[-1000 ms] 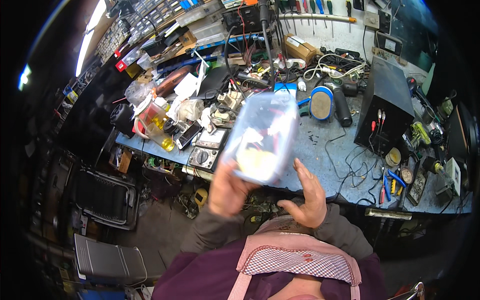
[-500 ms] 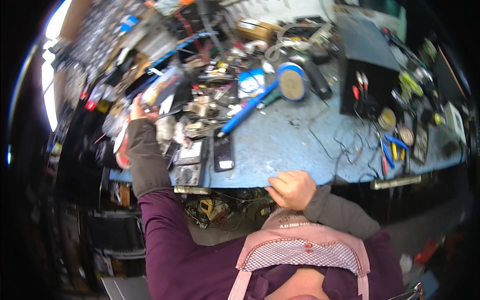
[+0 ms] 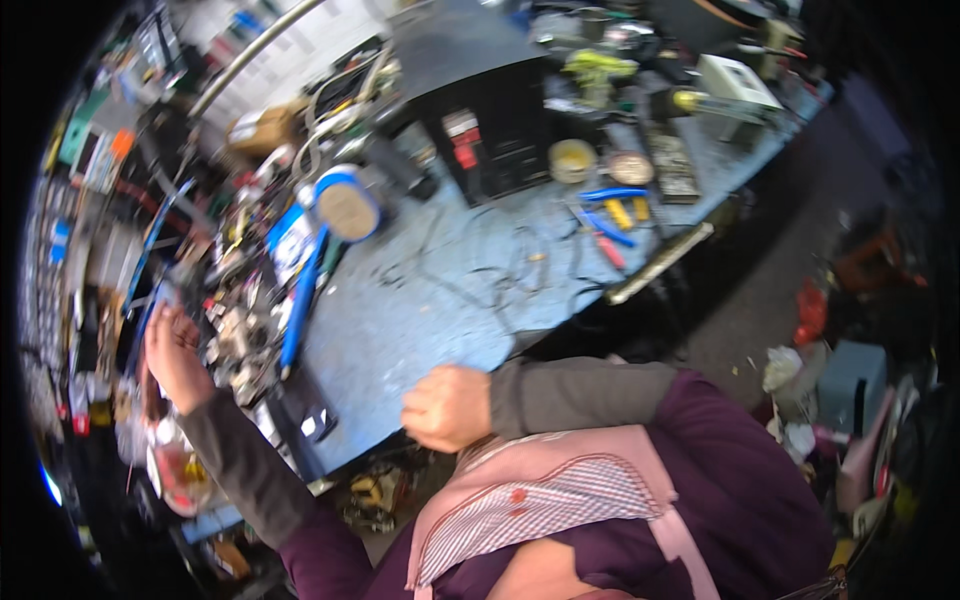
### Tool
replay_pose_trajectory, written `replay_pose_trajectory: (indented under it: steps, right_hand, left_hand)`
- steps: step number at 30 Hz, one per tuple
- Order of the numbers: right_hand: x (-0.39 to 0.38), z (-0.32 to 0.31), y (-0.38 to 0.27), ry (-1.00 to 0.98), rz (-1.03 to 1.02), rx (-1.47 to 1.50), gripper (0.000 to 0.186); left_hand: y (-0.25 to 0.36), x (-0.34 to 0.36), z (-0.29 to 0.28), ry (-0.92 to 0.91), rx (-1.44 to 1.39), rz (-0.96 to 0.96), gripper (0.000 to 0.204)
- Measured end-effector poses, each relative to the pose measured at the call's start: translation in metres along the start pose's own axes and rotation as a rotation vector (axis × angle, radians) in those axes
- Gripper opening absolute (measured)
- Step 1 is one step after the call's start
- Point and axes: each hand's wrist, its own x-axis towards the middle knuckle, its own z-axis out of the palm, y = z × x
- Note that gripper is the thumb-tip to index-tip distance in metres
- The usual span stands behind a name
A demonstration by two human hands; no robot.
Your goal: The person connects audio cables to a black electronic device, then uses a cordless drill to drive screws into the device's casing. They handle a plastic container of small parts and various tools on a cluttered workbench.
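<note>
My left hand [image 3: 178, 358] reaches into the clutter at the left of the bench. Its fingers are bent and smeared by motion, beside plastic bags and small parts [image 3: 235, 335], so I cannot make out whether they hold anything. Close to the bench's front edge, my right hand [image 3: 447, 408] is curled into a loose fist with nothing showing in it. A long blue rod [image 3: 300, 320] lies between the hands, near a round, blue-rimmed thing with a tan face [image 3: 348, 207]. A dark flat device [image 3: 300, 405] rests at the front edge, left of my right hand.
A large black box [image 3: 490, 150] stands at the back of the blue bench [image 3: 400, 310]. Blue-handled pliers [image 3: 613, 195], a round yellowish tin [image 3: 572, 160] and thin cables [image 3: 510, 275] lie to the right. A grey-blue bin [image 3: 850, 387] sits on the floor at far right.
The view has turned rightward, so the bench appears tilted and more floor shows at right. My left hand remains at the left clutter; my right stays curled by the front edge.
</note>
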Motion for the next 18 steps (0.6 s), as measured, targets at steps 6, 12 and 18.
replay_pose_trajectory:
  steps: [6,12,18]
  right_hand:
    - [0.000,-0.021,-0.010,0.107,0.036,0.569,0.012]
    - [-0.065,-0.150,-0.022,0.325,0.193,0.382,0.012]
    - [-0.125,-0.224,0.017,0.697,0.703,-0.123,0.010]
  left_hand:
    - [-0.063,-0.136,0.173,-0.434,0.469,0.202,0.028]
    - [-0.102,-0.169,0.168,-0.441,0.697,0.137,0.030]
    - [-0.110,-0.172,0.172,-0.411,0.787,0.202,0.027]
